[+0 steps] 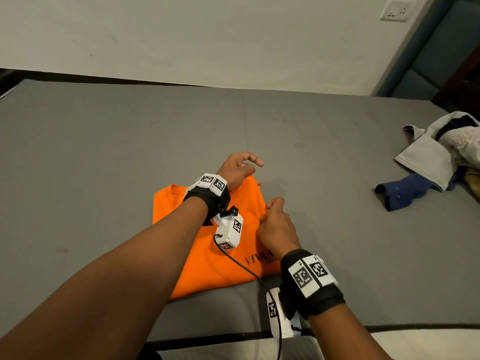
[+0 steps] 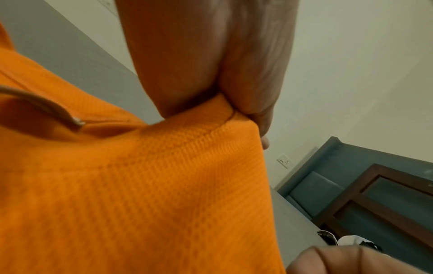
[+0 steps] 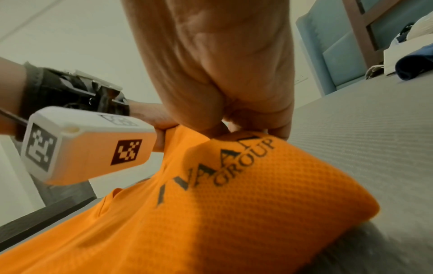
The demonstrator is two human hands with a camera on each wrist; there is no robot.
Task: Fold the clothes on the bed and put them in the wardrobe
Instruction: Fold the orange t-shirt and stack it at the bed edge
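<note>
An orange shirt (image 1: pixel 207 255) with dark lettering lies partly folded on the grey bed (image 1: pixel 104 152), near its front edge. My left hand (image 1: pixel 240 168) pinches the shirt's far right corner; the left wrist view shows the orange shirt (image 2: pixel 140 185) caught between thumb and fingers of the left hand (image 2: pixel 234 103). My right hand (image 1: pixel 272 222) grips the shirt's right edge closer to me. In the right wrist view the right hand (image 3: pixel 234 120) holds the orange shirt (image 3: pixel 234 204) just above the printed letters.
A heap of unfolded clothes (image 1: pixel 441 152), grey, white and dark blue, lies at the bed's right edge. A wall with a socket (image 1: pixel 396 10) stands behind the bed, a blue padded headboard (image 1: pixel 428 61) to the right. Wide grey mattress stretches left and beyond the shirt.
</note>
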